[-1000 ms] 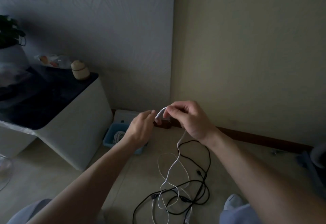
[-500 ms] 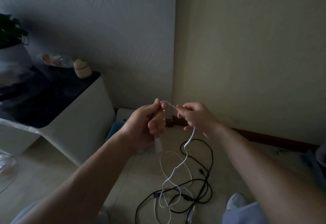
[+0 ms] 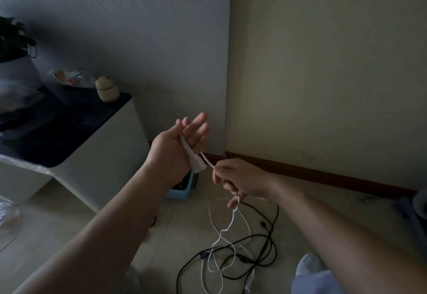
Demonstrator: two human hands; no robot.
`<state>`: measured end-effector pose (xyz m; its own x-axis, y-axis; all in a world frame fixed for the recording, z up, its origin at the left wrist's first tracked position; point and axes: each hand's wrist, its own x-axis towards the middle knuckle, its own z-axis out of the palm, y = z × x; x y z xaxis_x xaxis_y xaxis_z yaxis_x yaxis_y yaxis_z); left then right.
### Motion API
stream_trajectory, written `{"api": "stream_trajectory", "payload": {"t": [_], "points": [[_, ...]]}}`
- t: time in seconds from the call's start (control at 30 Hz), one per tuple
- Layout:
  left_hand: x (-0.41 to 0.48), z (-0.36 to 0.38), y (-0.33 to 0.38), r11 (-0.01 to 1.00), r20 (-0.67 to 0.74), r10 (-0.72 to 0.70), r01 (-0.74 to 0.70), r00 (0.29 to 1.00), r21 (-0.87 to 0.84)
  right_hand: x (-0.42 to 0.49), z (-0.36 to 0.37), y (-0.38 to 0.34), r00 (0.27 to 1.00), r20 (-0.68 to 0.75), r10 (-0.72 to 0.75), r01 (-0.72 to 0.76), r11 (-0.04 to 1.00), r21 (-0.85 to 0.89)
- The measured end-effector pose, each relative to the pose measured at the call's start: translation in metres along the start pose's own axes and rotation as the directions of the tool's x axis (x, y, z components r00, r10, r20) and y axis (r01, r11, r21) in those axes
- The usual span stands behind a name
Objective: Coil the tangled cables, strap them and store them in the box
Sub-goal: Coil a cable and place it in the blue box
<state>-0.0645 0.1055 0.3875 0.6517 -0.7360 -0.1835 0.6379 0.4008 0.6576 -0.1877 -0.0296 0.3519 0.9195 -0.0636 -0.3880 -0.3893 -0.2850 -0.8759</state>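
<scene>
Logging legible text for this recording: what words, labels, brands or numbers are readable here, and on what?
No text can be read.
Packet on the cabinet: coloured print, too blurred to read.
White cable, blue box, small jar: no markings visible in this dim frame.

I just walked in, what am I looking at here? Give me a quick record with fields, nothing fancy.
Left hand: raised, fingers straight, white cable lying across the palm, its plug hanging by the wrist
Right hand: pinches the same cable lower down
Black cable: tangled on the floor with the white cable's loose loops
Blue box: on the floor behind the left forearm, beside the cabinet
Stage: white cable not yet coiled
</scene>
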Motion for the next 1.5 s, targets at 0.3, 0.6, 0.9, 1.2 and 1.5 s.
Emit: {"api": "stream_trajectory", "payload": {"t": [0.3, 0.6, 0.9, 1.2, 1.5], "points": [[0.010, -0.011, 0.004, 0.941, -0.271, 0.253, -0.171, 0.929, 0.291, -0.008, 0.014, -0.007, 0.979, -0.079, -0.190, 0.118, 0.834, -0.538], [0.004, -0.003, -0.007, 0.763, -0.112, 0.194, -0.078, 0.974, 0.641, -0.011, 0.003, -0.013, 0.744, -0.270, -0.611, 0.259, 0.636, -0.727], [-0.006, -0.007, -0.031, 0.775, 0.122, -0.291, 0.159, 0.949, 0.611, -0.016, -0.025, -0.023, 0.537, -0.563, -0.628, 0.255, 0.758, -0.601], [-0.010, -0.003, -0.016, 0.790, 0.315, -0.547, 0.352, 0.776, 0.503, 0.001, -0.043, -0.002, 0.663, -0.576, -0.478, 0.411, 0.876, -0.253], [-0.009, -0.001, -0.002, 0.991, 0.145, -0.108, 0.094, 0.984, 0.099, 0.014, -0.030, 0.019, 0.969, -0.209, -0.130, 0.149, 0.985, 0.081]]}}
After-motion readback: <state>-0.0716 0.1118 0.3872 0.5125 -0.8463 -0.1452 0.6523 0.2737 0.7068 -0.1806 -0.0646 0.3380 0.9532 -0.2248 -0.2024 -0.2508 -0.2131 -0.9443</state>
